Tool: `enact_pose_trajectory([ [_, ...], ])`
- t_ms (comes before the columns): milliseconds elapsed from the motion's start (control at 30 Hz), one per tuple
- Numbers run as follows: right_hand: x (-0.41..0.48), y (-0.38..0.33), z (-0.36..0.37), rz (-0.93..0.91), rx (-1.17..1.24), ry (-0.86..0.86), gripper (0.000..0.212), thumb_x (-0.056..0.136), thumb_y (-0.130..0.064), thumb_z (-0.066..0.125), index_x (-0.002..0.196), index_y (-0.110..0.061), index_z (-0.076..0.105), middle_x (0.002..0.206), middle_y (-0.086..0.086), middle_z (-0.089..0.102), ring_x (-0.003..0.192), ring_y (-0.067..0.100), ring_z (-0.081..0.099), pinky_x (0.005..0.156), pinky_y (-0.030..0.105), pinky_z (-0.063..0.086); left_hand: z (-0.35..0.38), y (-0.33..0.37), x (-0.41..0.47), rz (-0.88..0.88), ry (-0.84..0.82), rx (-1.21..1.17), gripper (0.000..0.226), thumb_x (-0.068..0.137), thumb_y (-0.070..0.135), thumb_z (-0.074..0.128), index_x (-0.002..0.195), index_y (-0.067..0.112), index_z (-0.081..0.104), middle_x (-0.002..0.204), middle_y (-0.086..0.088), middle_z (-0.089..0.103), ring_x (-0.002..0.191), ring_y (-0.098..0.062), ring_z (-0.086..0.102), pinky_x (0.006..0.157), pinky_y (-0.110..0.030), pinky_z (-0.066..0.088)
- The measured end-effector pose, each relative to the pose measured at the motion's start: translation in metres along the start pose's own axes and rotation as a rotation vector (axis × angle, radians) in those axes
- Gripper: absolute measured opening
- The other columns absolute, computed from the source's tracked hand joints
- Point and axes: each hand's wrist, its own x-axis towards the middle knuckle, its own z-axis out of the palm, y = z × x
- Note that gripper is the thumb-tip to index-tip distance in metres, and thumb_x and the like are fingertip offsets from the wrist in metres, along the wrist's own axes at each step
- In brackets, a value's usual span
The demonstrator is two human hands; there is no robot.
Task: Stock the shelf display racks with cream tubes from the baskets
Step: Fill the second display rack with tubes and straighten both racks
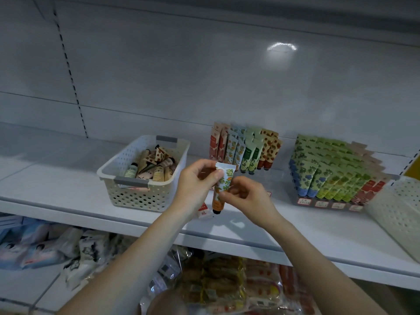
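a shop: white retail shelf [68,178], price-tagged display racks [329,178], packaged snacks [227,285] below.

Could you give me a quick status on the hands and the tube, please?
Left hand and right hand both grip one orange-print tube, cap down. Tube held above shelf, in front of middle rack. Nothing blocking the rack.

Nothing readable: red-edged price tags [321,203] on the right display rack [292,194] and print on its cream tubes [329,176] are blurred.
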Motion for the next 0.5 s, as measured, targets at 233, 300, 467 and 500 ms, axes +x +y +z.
enact_pose_trajectory([
  [233, 0.038, 0.016, -0.023, 0.1, -0.12, 0.247, 0.016, 0.08, -0.014, 0.07, 0.071, -0.017, 0.057, 0.072, -0.003, 0.065, 0.064, 0.01, 0.063, 0.059, 0.018, 0.051, -0.02, -0.043, 0.005, 0.065, -0.136, 0.616, 0.031, 0.094, 0.003, 0.048, 0.124, 0.007, 0.058, 0.114, -0.003, 0.061, 0.105, -0.014, 0.056, 0.085, -0.013, 0.042],
  [300, 0.055, 0.019, -0.029, 0.104, -0.177, 0.374, 0.018, 0.08, -0.016, 0.07, 0.071, -0.003, 0.062, 0.073, 0.012, 0.068, 0.066, 0.025, 0.064, 0.06, 0.029, 0.051, -0.026, -0.053, 0.002, 0.062, -0.286, 0.734, 0.035, 0.096, 0.006, 0.047, 0.13, 0.007, 0.053, 0.129, -0.011, 0.054, 0.122, -0.025, 0.049, 0.101, -0.026, 0.037],
  [467, 0.085, 0.025, -0.027, 0.134, -0.294, 0.434, 0.032, 0.083, -0.018, 0.065, 0.067, 0.009, 0.055, 0.059, 0.018, 0.055, 0.05, 0.025, 0.047, 0.044, 0.019, 0.032, -0.035, -0.061, 0.004, 0.135, -0.556, 1.167, 0.044, 0.096, 0.007, 0.043, 0.14, 0.014, 0.042, 0.15, -0.006, 0.032, 0.138, -0.019, 0.028, 0.109, -0.028, 0.022],
  [500, 0.09, 0.027, -0.025, 0.145, -0.298, 0.421, 0.029, 0.084, -0.017, 0.064, 0.065, 0.003, 0.053, 0.054, 0.011, 0.049, 0.047, 0.017, 0.041, 0.042, 0.015, 0.031, -0.036, -0.064, 0.005, 0.149, -0.569, 1.205, 0.043, 0.096, 0.008, 0.044, 0.138, 0.014, 0.044, 0.148, -0.006, 0.035, 0.136, -0.019, 0.032, 0.107, -0.028, 0.026],
])
